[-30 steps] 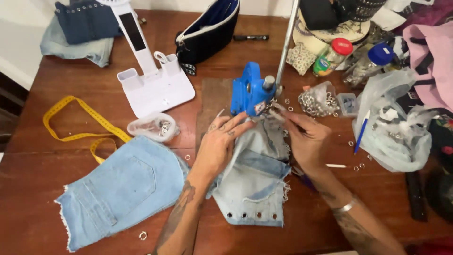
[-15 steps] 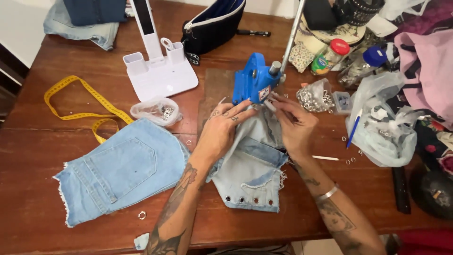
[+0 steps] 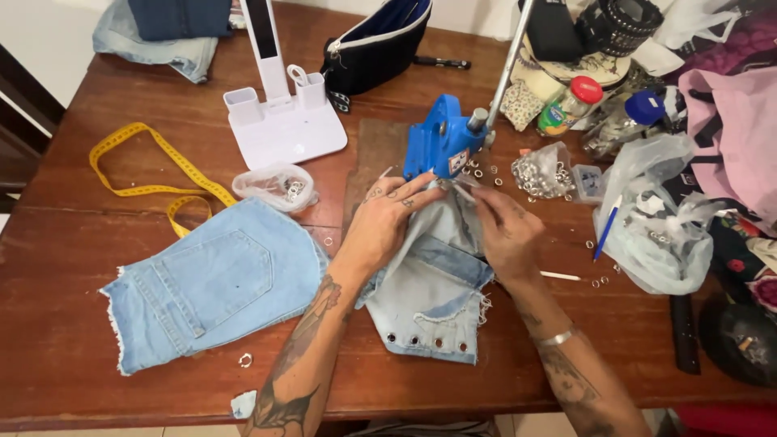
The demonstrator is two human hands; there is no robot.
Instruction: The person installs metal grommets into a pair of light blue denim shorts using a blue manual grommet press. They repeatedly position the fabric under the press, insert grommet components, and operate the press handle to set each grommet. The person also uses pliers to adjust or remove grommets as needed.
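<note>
The left hand (image 3: 387, 222) lies flat, fingers spread open, on a pair of light blue denim shorts (image 3: 433, 295) in the middle of the wooden table (image 3: 73, 324), pressing the cloth down so it stays put. The right hand (image 3: 506, 231) sits just beside it at 3 o'clock, its fingertips pinched on the top edge of the shorts, pulling it toward the blue hand press (image 3: 441, 142) at 12 o'clock. The cloth touches the foot of the press, which seems to be why both hands hold it there. A row of metal eyelets (image 3: 429, 343) already shows along the bottom hem at 6 o'clock. A clear bag of silver rings (image 3: 541, 171) lies near the press at 2 o'clock, close to the right hand. A second pair of denim shorts (image 3: 210, 283) rests at 9 o'clock, with a yellow tape measure (image 3: 154, 174) at 10 o'clock and a white stand (image 3: 283, 121) at 11 o'clock.
</note>
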